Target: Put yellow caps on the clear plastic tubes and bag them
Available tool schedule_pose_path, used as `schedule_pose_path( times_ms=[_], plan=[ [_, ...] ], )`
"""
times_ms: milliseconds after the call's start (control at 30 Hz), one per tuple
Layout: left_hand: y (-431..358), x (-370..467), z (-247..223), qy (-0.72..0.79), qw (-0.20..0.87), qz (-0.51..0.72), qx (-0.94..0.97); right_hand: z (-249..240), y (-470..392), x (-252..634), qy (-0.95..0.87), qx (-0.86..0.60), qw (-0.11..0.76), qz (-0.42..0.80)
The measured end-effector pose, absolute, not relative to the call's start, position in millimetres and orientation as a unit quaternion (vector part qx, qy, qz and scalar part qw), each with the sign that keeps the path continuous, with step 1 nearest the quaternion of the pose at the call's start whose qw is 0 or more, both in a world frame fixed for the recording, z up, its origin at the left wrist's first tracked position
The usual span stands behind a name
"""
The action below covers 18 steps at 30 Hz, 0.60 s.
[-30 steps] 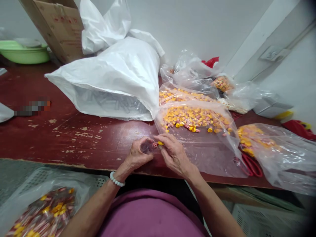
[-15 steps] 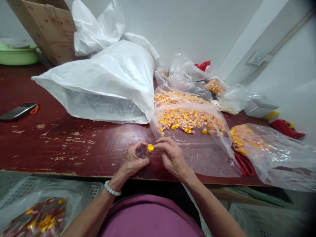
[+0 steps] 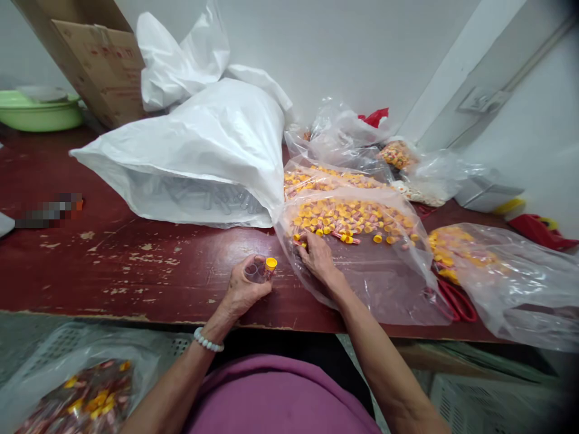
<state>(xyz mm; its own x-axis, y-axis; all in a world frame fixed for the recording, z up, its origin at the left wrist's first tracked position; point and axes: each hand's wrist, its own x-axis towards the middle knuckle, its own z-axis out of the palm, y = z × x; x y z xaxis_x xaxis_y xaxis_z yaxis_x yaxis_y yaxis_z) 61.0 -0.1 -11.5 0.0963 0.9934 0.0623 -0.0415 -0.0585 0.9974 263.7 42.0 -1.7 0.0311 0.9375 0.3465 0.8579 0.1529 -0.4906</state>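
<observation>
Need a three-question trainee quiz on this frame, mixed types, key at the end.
1. True or false: every clear tube in the left hand has a yellow top.

2. Multiple choice: where is the right hand?
A) On the white sack
B) At the yellow-topped pieces in the clear bag
C) On the green basin

3. Fill in: the beaded bracelet is on the person's ____ wrist.

Key:
1. False; one yellow top shows, beside open tube mouths.
2. B
3. left
</observation>
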Motion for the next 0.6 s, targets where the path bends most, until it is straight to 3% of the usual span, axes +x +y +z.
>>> schedule_pose_path(
  times_ms=[200,400,600],
  plan=[
    [-7,66,6,0.466,0.497,0.457,0.571,47,-6,259,-0.641,-0.574,0.478,0.176],
    [-13,68,13,0.429,0.401,0.416,0.694,79,-36,227,-0.765,-0.436,0.449,0.153],
    [-14,65,10,0.419,0.395,0.408,0.708,72,-35,226,-0.758,-0.447,0.446,0.161]
  ],
)
